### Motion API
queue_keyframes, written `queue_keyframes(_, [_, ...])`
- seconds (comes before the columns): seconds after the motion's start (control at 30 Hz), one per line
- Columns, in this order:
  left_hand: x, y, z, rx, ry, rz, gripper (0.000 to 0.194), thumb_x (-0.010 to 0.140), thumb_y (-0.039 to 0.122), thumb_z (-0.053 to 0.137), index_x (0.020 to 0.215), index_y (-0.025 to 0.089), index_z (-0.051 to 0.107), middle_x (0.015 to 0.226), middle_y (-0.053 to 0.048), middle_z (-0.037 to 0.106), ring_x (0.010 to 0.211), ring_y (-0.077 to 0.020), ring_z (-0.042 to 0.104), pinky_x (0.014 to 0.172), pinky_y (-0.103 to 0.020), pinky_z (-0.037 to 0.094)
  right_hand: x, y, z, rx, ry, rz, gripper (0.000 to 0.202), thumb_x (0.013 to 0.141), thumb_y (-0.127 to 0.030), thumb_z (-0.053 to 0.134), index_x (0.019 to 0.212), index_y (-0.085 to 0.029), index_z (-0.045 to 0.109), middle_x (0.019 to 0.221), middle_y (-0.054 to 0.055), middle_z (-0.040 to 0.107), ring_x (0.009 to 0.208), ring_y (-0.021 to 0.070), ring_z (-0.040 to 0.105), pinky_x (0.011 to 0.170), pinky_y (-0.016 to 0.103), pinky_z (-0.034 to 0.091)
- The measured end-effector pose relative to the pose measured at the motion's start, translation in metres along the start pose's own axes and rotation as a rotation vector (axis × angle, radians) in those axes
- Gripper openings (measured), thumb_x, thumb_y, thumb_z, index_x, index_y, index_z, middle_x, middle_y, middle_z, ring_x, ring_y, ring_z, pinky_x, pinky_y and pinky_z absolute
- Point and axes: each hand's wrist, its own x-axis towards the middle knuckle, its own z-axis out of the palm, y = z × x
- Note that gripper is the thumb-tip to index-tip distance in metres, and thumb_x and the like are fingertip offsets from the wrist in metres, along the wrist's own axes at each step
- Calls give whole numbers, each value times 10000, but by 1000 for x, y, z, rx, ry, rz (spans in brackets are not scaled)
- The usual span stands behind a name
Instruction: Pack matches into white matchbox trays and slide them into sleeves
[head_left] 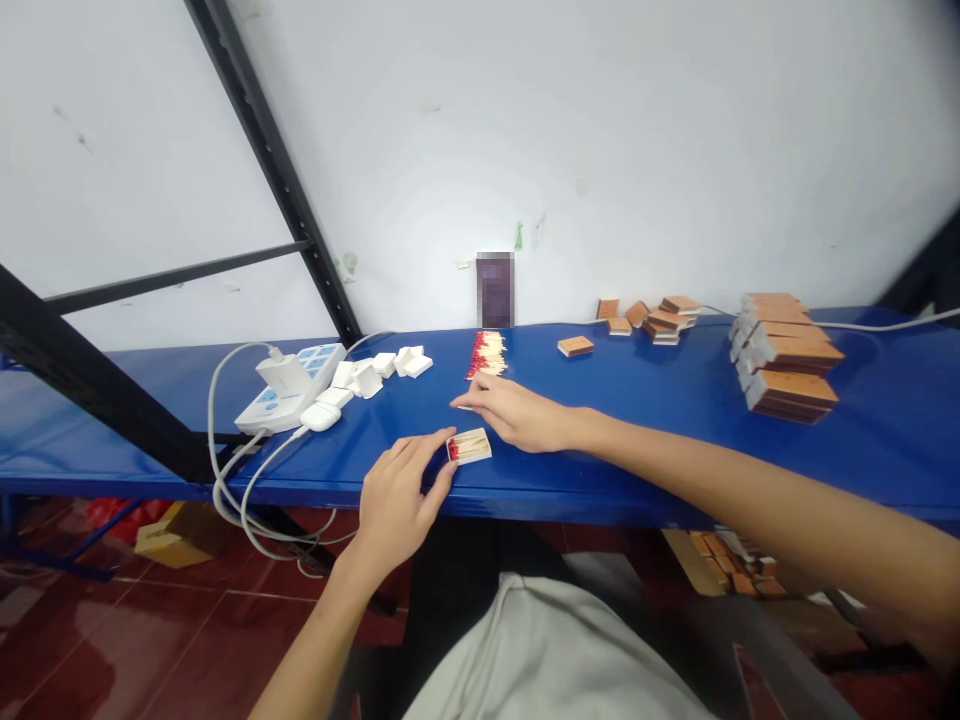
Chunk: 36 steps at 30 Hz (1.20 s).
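Observation:
A small white matchbox tray [480, 461] lies near the table's front edge, partly filled with red-headed matches [469, 444]. The thumb and fingers of my left hand [401, 490] grip its left end. Just beyond the tray, my right hand [517, 410] is closed in a pinch. A thin pale matchstick [465, 408] shows under its fingertips; how many it holds cannot be made out. Behind my right hand lies a loose pile of matches [489, 352], red heads to the left.
Several white trays [366, 380] lie left, beside a power strip [259, 412] with cables [217, 440]. Brown matchboxes are stacked [795, 350] right and scattered [664, 322] at the back; one matchbox [575, 346] lies apart. A shelf post [277, 160] rises left on the blue table [637, 470].

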Motion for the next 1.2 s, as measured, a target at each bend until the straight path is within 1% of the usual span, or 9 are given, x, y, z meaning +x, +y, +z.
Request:
queue_keyframes(0.2, [-1,-1,0,-13,-2,-2,335,979,335,456,1301,262,508,1246,-39,629,1101,-209,577,934,-353,442,3,-13,-3,295,103,35,135,894,-160,496,927,-153,626,844,41,645,739,136,567,714,276,480])
queue_keyframes(0.3, [-1,-1,0,-11,8,-18,365,972,342,469,1328,262,478,1220,-35,641,1089,-209,582,910,-349,450,2,-15,-5,429,142,93,108,853,-184,554,886,-149,650,848,41,677,745,133,595,721,277,495])
queue_keyframes(0.4, [-1,-2,2,-8,11,-36,405,967,356,476,1357,251,438,1200,-36,652,1091,-214,583,905,-354,451,1,-16,-6,533,120,108,94,815,-211,601,852,-147,660,820,30,688,728,130,610,716,276,504])
queue_keyframes(0.5, [-1,-3,2,-5,11,-36,402,967,362,472,1350,248,442,1194,-34,655,1084,-214,587,902,-354,453,-1,-17,-6,544,96,87,84,793,-223,631,816,-149,662,789,19,688,720,125,614,717,267,495])
queue_keyframes(0.7, [-1,-1,-1,-9,0,-3,322,970,327,465,1283,268,513,1242,-12,635,1111,-201,577,933,-349,448,0,-9,-1,438,120,-4,93,807,-226,639,831,-161,702,875,40,675,801,138,599,737,267,471])
queue_keyframes(0.93, [2,1,-3,-12,-28,15,284,971,321,454,1203,256,604,1204,-30,653,1098,-205,587,960,-364,451,-1,-5,1,284,53,25,56,810,-195,641,815,-170,691,863,37,661,788,142,581,740,270,441])
queue_keyframes(1.03, [2,1,-3,-9,-31,11,282,972,317,452,1197,256,610,1210,-28,649,1102,-202,581,968,-364,447,1,0,-2,243,80,28,87,838,-215,610,812,-168,679,849,33,669,775,140,580,742,268,431])
queue_keyframes(1.13, [1,2,-3,-8,-38,8,280,976,315,447,1198,260,607,1222,-21,643,1108,-201,575,976,-364,436,2,17,-11,20,171,156,155,871,-218,534,809,-170,668,837,42,672,759,154,573,730,282,411])
queue_keyframes(1.2, [1,2,-4,-2,-48,11,287,981,317,436,1208,264,603,1231,-20,637,1117,-203,568,978,-365,430,0,37,-21,-223,201,352,187,876,-234,497,826,-162,662,867,79,669,793,195,579,733,312,408])
